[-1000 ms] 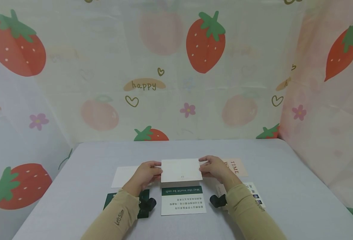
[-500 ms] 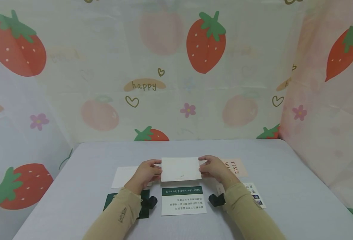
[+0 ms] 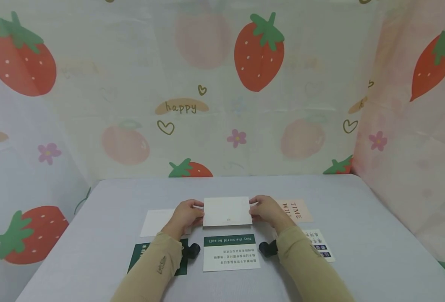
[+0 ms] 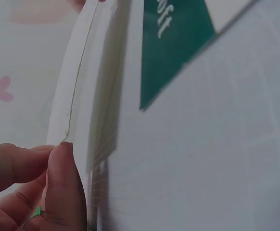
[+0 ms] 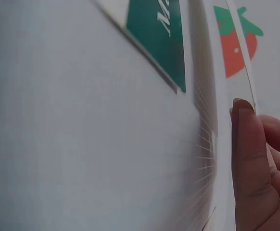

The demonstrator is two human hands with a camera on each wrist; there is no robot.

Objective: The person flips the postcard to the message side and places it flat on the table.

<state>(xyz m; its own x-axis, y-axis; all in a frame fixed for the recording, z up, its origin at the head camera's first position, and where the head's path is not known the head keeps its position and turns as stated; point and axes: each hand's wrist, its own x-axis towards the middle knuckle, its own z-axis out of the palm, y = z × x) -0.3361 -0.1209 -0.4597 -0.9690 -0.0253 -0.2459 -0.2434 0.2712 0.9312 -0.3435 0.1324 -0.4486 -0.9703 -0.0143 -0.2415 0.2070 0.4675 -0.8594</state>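
A white card point(image 3: 228, 211) with a small mark near its front edge is held between both hands, close over the table. My left hand point(image 3: 184, 216) pinches its left edge; in the left wrist view the thumb point(image 4: 65, 178) and forefinger meet at the card's corner. At the opposite edge, my right hand point(image 3: 268, 212) pinches the card, its thumb point(image 5: 248, 154) showing in the right wrist view. Just in front lies a flat card with a green band point(image 3: 230, 253) reading "May the world be soft", seen upside down. The held card's shadow falls on the tablecloth.
Left of the hands lie a white card point(image 3: 155, 222) and a dark green card point(image 3: 136, 256), partly under the left arm. To the right are a pink "TIME" card point(image 3: 301, 209) and a card with blue pictures point(image 3: 322, 247). A strawberry-print curtain point(image 3: 222, 84) hangs behind.
The held white card has moved slightly away from me and looks a little smaller, its front shadow strip narrower. Both forearms have shifted slightly inward. The lying cards have not moved.
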